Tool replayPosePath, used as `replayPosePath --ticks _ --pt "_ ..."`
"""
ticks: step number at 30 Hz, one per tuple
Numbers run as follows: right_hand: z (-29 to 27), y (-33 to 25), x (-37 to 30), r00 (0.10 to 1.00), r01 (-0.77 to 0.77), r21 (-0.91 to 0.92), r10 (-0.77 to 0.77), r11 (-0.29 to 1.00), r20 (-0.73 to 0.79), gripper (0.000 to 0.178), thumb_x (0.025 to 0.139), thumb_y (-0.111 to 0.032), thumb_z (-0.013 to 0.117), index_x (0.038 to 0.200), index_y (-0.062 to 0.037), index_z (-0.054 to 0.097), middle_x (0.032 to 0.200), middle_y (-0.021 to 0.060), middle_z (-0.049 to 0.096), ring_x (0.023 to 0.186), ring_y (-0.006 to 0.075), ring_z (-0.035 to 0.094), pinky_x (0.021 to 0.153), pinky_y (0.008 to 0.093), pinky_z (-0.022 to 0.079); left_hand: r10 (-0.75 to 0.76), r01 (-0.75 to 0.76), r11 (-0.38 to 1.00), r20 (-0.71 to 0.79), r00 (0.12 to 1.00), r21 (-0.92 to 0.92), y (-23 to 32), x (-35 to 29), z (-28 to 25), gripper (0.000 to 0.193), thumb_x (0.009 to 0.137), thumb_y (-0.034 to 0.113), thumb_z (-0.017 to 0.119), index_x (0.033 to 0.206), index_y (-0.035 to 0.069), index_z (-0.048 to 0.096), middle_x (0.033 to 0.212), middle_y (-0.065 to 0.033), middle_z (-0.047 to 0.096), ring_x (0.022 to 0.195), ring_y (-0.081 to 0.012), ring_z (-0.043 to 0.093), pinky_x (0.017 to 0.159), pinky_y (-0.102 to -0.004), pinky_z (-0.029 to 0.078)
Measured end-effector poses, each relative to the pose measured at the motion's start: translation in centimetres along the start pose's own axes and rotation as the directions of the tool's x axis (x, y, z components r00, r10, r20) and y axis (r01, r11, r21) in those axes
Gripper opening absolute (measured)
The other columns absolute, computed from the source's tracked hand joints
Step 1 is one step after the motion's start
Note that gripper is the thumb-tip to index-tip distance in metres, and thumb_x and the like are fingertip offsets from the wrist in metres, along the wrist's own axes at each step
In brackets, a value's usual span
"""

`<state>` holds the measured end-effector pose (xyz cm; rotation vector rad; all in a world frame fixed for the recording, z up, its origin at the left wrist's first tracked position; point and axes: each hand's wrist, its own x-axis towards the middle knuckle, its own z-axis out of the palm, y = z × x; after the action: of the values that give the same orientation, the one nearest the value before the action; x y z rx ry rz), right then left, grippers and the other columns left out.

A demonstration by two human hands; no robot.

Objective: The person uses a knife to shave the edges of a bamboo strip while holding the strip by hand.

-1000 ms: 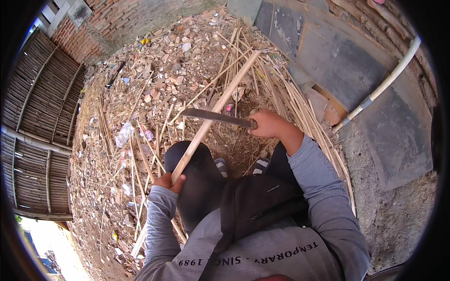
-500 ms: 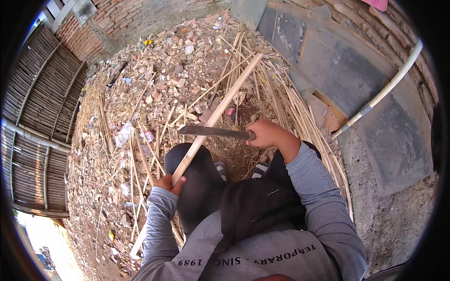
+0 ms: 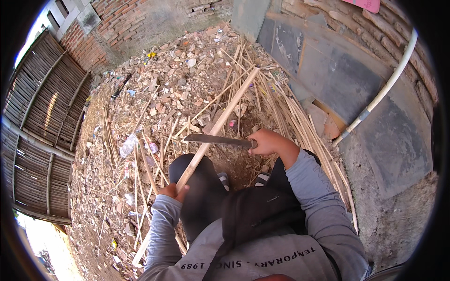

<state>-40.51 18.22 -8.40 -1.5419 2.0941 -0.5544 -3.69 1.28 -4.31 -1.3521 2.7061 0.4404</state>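
My left hand (image 3: 173,192) is closed around the lower part of a long pale strip of split bamboo (image 3: 226,116). The strip slants up and away to the right across my left thigh, and its near end passes beside my left forearm. My right hand (image 3: 272,142) grips the handle of a machete (image 3: 216,139). Its dark blade points left and crosses the strip just beyond my left knee, lying over the strip in view; whether it bites into the bamboo I cannot tell.
Several bamboo strips (image 3: 293,112) lie piled at the right, others (image 3: 140,173) at the left. Broken brick and litter (image 3: 164,103) cover the ground. Dark panels (image 3: 337,84) and a white pipe (image 3: 391,84) lean at the right wall. A bamboo slat fence (image 3: 40,107) stands left.
The strip's far end has dropped lower and slightly left in view. The machete has shifted slightly down and right along with my right hand. Both grips stay the same.
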Motion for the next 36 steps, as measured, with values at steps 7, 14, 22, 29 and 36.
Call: replayPosePath --ticks 7,14,22,29,36 --pt "-1.3 1.2 0.1 0.983 -0.152 0.087 0.16 0.985 -0.092 0.036 0.074 -0.034 0.075 0.096 -0.0058 0.07 0.085 0.019 0.068 0.085 0.0353 0.067 0.076 0.0437 0.052 -0.024 0.024 0.999 -0.001 1.0 0.021 0.7 -0.3 -0.4 0.063 0.087 0.062 0.058 0.085 -0.001 0.063 0.074 -0.0251 0.065 0.076 -0.0443 0.065 0.069 -0.05 0.05" --pt "0.7 0.3 0.0 0.999 0.039 -0.038 -0.04 0.999 -0.034 0.038 0.075 -0.036 0.076 0.099 -0.0068 0.07 0.085 0.0177 0.068 0.083 0.0355 0.066 0.073 0.0441 0.051 -0.014 0.014 1.0 0.036 0.999 0.007 0.9 -0.6 -1.1 0.061 0.089 0.06 0.057 0.085 -0.001 0.063 0.076 -0.027 0.064 0.078 -0.0453 0.064 0.071 -0.0504 0.05" --pt "-0.6 2.2 0.0 0.987 -0.12 0.063 0.126 0.991 -0.101 0.037 0.074 -0.035 0.076 0.096 -0.0061 0.07 0.087 0.0193 0.068 0.086 0.0374 0.066 0.076 0.0449 0.051 -0.015 0.015 1.0 0.024 1.0 0.012 1.6 -0.9 -1.2 0.059 0.09 0.057 0.057 0.085 -0.001 0.064 0.077 -0.0263 0.065 0.078 -0.0447 0.065 0.072 -0.0502 0.051" --pt "0.8 0.5 0.0 0.997 0.02 -0.043 -0.023 0.999 -0.075 0.038 0.074 -0.032 0.077 0.103 -0.0078 0.07 0.086 0.0187 0.068 0.084 0.0367 0.066 0.075 0.0426 0.052 -0.027 0.027 1.0 0.017 0.999 -0.005 1.4 -1.0 -1.3 0.059 0.089 0.059 0.058 0.083 0.0 0.065 0.076 -0.0263 0.065 0.079 -0.0444 0.065 0.072 -0.0499 0.051" --pt "-0.1 1.4 0.2 0.991 -0.116 0.099 0.122 0.988 -0.053 0.034 0.075 -0.034 0.076 0.095 -0.0076 0.069 0.085 0.017 0.068 0.084 0.0356 0.066 0.074 0.0435 0.051 -0.027 0.027 1.0 0.015 1.0 0.0 1.3 -0.9 -1.3 0.062 0.088 0.061 0.057 0.082 0.0 0.065 0.075 -0.0263 0.065 0.079 -0.044 0.065 0.072 -0.0488 0.051"
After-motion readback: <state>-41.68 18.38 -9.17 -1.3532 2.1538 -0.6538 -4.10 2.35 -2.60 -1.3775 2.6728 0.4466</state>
